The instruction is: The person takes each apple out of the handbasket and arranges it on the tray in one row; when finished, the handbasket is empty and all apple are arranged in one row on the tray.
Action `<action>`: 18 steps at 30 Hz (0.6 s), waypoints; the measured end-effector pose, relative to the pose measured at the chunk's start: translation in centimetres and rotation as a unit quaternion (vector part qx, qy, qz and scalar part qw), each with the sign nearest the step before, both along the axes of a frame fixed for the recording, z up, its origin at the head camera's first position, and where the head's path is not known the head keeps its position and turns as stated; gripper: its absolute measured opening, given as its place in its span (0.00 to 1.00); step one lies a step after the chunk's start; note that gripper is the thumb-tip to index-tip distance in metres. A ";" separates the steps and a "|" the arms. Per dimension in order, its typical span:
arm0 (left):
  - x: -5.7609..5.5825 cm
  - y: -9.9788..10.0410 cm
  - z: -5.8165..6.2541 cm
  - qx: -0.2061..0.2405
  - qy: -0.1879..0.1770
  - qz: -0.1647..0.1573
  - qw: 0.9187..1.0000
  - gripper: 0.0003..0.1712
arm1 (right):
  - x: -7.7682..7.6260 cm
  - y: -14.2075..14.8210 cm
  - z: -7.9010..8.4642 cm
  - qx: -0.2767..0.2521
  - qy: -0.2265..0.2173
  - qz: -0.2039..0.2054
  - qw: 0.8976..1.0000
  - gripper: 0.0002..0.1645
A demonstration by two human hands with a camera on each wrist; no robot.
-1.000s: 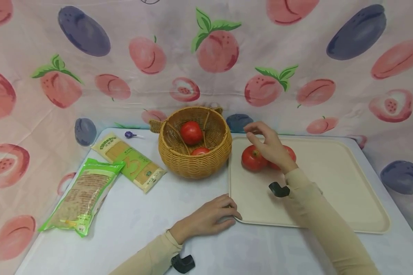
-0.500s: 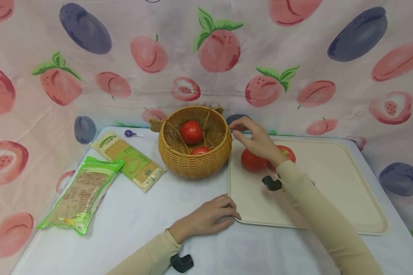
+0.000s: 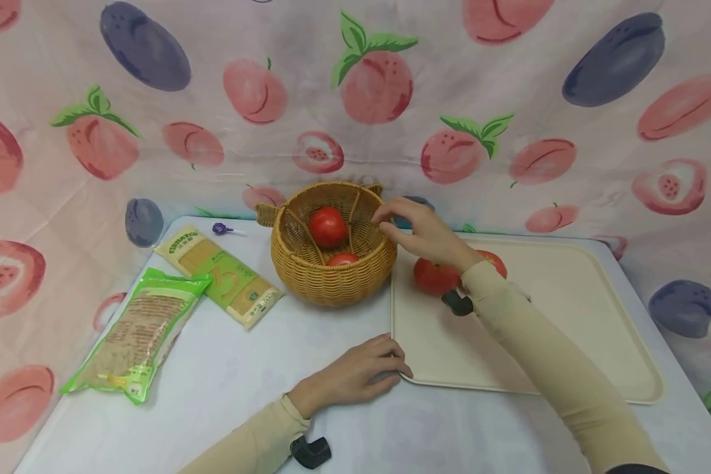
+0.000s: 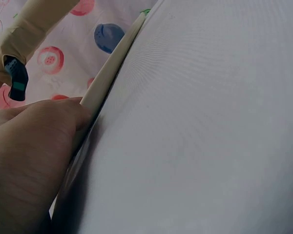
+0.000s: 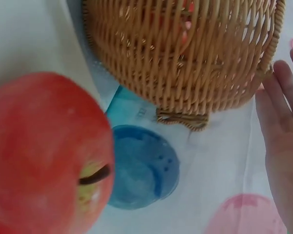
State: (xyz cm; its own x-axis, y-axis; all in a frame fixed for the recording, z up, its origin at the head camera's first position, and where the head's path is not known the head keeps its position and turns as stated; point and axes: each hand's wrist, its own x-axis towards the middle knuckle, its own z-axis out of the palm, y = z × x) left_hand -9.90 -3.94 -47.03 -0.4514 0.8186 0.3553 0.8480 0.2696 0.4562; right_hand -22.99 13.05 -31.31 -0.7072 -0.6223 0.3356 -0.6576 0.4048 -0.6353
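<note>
My right hand point(image 3: 423, 230) reaches over the right rim of a wicker basket point(image 3: 332, 286), its fingers loosely bent with nothing between them. In the right wrist view its fingertips are right at the basket's point(image 5: 185, 58) rim. Two red apples lie in the basket, one apple point(image 3: 328, 227) at the back and another point(image 3: 343, 259) at the front. Below my right forearm, two more apples point(image 3: 432, 278) sit on a beige tray point(image 3: 569, 316). My left hand point(image 3: 355, 372) grips the tray's near left corner; the left wrist view shows it against the tray's edge point(image 4: 112, 68).
Left of the basket lie a packet of noodles point(image 3: 222, 276), a green-edged food bag point(image 3: 139, 336) and a purple lollipop point(image 3: 220, 228). A fruit-print cloth point(image 3: 213, 66) hangs behind the table. The basket stands close beside the tray's left edge.
My right hand has moved left from above the tray's apples to over the basket's right rim. My left hand stays at the tray corner. The basket and apples have not moved.
</note>
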 end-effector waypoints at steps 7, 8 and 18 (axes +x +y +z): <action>0.0 0.1 0.0 -0.001 0.005 -0.002 1.000 0.11 | -2.3 -1.0 -1.3 0.065 -0.001 0.046 0.997 0.11; 0.0 0.1 0.0 -0.001 0.006 -0.003 1.000 0.11 | -2.5 -1.1 -1.4 0.073 0.000 0.048 0.996 0.11; 0.0 -0.1 0.2 -0.004 0.003 -0.002 1.000 0.11 | -3.5 -3.2 -1.5 0.149 0.018 0.071 0.986 0.09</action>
State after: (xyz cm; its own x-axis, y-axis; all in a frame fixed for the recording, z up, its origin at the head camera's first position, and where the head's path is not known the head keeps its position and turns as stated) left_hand -9.87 -4.03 -46.88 -0.4454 0.8236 0.3512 0.8519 0.2692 0.4492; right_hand -26.50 9.88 -32.78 -0.5963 -0.7893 0.1464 -0.7414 0.4716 -0.4774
